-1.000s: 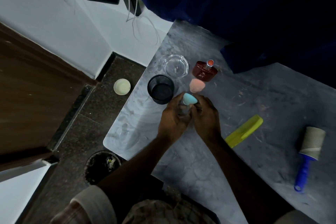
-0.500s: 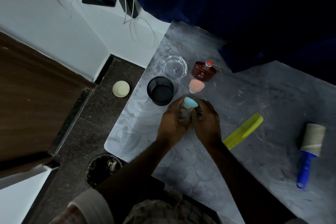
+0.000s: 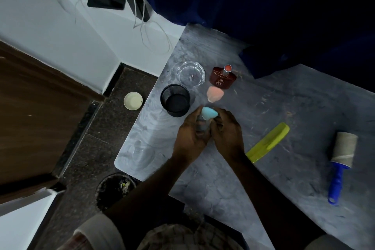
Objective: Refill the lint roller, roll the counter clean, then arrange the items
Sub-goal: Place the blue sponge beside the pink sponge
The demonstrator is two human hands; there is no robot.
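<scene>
Both hands meet over the grey marble counter [image 3: 284, 107]. My left hand [image 3: 190, 140] and my right hand [image 3: 227, 134] together grip a blue makeup sponge [image 3: 209, 112] on a clear stand, just in front of the black mesh cup [image 3: 175, 99]. A peach sponge [image 3: 214, 93] stands behind them. Beyond it sit a dark red perfume bottle [image 3: 222, 77] and a clear glass ashtray [image 3: 189, 74]. A yellow-green comb [image 3: 267, 142] lies right of my right wrist. The blue-handled lint roller [image 3: 341, 160] lies at the far right, apart from both hands.
The counter's rounded corner [image 3: 119, 163] is at the left, above a bin [image 3: 114, 189] on the dark floor. A pale round lid [image 3: 133, 100] lies on the floor. Dark blue cloth [image 3: 263, 16] covers the back. A phone [image 3: 105, 0] and cables lie on the white ledge.
My hands with the blue sponge have stayed nearly still in front of the mesh cup. The view has shifted slightly; nothing else on the counter moved.
</scene>
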